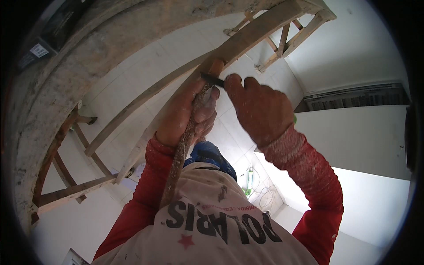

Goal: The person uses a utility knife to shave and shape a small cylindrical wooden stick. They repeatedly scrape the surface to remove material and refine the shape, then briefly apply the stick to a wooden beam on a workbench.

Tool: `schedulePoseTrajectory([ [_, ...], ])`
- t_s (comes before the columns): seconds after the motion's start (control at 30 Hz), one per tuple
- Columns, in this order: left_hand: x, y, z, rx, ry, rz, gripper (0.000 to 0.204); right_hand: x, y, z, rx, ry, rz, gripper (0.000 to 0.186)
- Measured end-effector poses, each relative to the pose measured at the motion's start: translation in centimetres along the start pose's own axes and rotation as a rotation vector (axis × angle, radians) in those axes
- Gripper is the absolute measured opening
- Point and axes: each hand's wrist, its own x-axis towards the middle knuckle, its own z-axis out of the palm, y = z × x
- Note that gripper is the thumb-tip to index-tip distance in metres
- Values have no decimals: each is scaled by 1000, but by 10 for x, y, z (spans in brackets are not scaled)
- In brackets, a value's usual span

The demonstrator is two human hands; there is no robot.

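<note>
A long, rough wooden stick (182,152) slants up from against my body, with its upper end (216,67) pale orange-brown and bare. My left hand (191,108) is closed around the stick just below that end. In my right fist (260,106) is a knife, whose dark flat blade (213,80) lies across the stick close to its upper end. The knife's handle is hidden inside the fingers. Both hands and the red sleeves are dusted with pale powder.
A worn wooden plank (53,88) curves along the left and top, with wooden trestle legs (75,192) below it. Another wooden beam (260,33) passes beyond my hands. A dark box (48,33) sits at upper left. On the tiled floor are a green bottle (250,179) and cables (266,197).
</note>
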Motion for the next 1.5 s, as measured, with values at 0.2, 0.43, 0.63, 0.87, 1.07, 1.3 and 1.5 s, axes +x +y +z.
schedulePoseTrajectory([
  [0.2, 1, 0, -2, -1, -45, 23, 41, 6, 4, 1, -3, 12, 18, 19],
  [0.43, 1, 1, -2, -38, -5, -41, 42, 13, 10, 6, -27, 20, 34, 21],
  [0.63, 4, 1, -4, -32, -39, 16, 43, 13, 5, 7, 64, 66, 6, 21],
  [0.87, 6, 0, -7, -99, -82, -5, 42, 18, 9, 3, 49, 71, 54, 18],
  [1.07, 6, -3, -7, -97, -93, 20, 41, 12, 10, 7, 25, 58, 33, 18],
  [1.3, 8, -3, -8, -139, -91, -5, 41, 25, 23, 10, -26, 11, 53, 19],
  [1.5, 9, -2, -7, -111, -96, 17, 42, 12, 12, 5, 41, -33, 55, 17],
])
